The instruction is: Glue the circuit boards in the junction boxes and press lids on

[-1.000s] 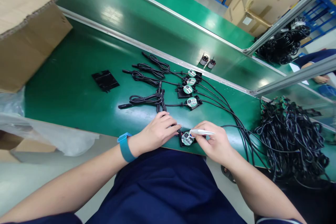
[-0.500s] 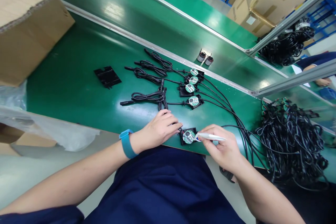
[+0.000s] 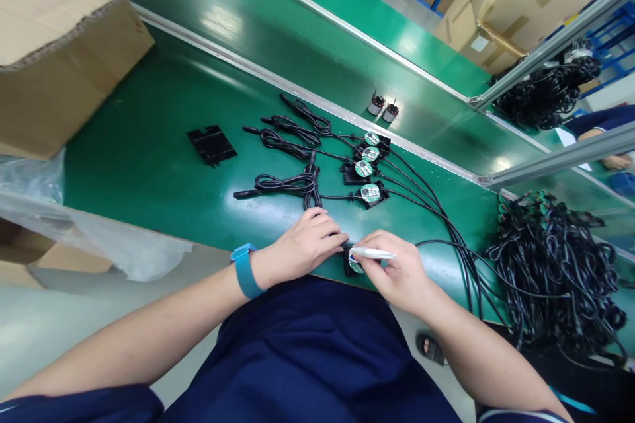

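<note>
My right hand (image 3: 397, 268) pinches a white pen-like tool (image 3: 374, 253), its tip over a round green circuit board (image 3: 355, 266). The board rests in a black plastic holder (image 3: 347, 264) at the bench's front edge, partly covered by my fingers. My left hand (image 3: 310, 244) lies on the bench left of that board, fingers together on the black cable (image 3: 345, 246) where it meets the holder. Farther back, several similar circuit boards (image 3: 370, 193) sit in black holders with coiled cables (image 3: 288, 183) running left from them.
A big tangle of black cables (image 3: 550, 271) is at the right. A flat black plastic part (image 3: 212, 144) lies at left, near a cardboard box (image 3: 74, 92). Two small metal cylinders (image 3: 376, 104) stand behind the rail (image 3: 431, 157). A co-worker's hand (image 3: 616, 162) shows at far right.
My right hand and the pen-like tool have moved left across the round board, covering more of it. My left hand stays by the cable. The whole view has shifted slightly.
</note>
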Demonstrator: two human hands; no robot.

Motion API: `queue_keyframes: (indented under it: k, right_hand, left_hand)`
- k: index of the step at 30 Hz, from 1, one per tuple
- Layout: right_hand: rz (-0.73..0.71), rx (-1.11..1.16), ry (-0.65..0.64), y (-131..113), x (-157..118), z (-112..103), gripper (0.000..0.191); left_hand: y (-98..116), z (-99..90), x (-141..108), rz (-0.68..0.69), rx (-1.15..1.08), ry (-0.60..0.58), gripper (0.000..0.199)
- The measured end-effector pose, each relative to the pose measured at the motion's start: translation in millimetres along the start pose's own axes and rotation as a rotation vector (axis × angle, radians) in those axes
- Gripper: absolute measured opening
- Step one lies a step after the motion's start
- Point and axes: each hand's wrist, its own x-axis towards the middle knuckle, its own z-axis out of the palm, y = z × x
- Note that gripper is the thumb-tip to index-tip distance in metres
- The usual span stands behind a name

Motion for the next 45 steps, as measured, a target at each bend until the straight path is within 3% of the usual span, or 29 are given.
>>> queue_keyframes:
  k: [17, 33, 37, 40, 43, 45]
  right_hand:
    - [0.018, -0.046, -0.048, -1.0, -5.0, -10.7, 0.017]
    - [0.053, -0.014, -0.010, -1.0, -23.8, -17.4, 0.020]
    - [0.073, 0.013, 0.124, -7.5, -29.9, -21.8, 0.019]
    - [0.149, 0.047, 0.368, -0.5, -39.6, -36.6, 0.012]
    - [0.190, -0.006, 0.662, 34.6, -51.9, -74.3, 0.015]
    - [0.145, -0.183, 0.761, 73.2, -58.2, -112.5, 0.024]
  left_hand:
    - [-0.2, 0.0, 0.2, -0.022, -0.052, 0.011, 0.023]
    - [0.4, -2.2, 2.0, -0.055, -0.072, -0.018, 0.022]
    - [-0.4, -0.6, 0.5, -0.039, -0.073, -0.003, 0.022]
    - [-3.7, 3.3, 0.1, -0.014, -0.062, 0.061, 0.022]
    - [-10.5, 9.7, 0.3, 0.057, -0.036, 0.140, 0.025]
    - [-14.8, 13.3, -0.1, 0.098, -0.013, 0.160, 0.027]
